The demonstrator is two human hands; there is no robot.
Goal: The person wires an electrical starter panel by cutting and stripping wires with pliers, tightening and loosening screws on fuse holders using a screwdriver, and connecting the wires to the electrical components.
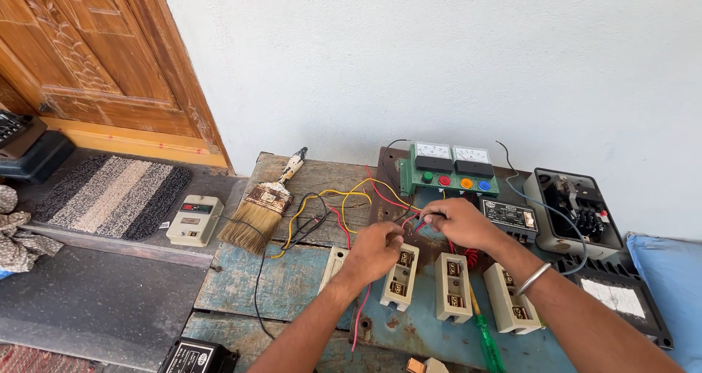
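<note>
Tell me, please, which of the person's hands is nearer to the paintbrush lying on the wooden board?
The left. The left hand rests on a cream fuse block just right of the paintbrush; the right hand pinches wires farther right, below the green meter panel.

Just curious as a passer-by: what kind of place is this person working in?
Probably a home doorstep used as an electrical repair spot: a carved wooden door and striped doormat beside a worn board holding a green meter panel and loose wires.
</note>
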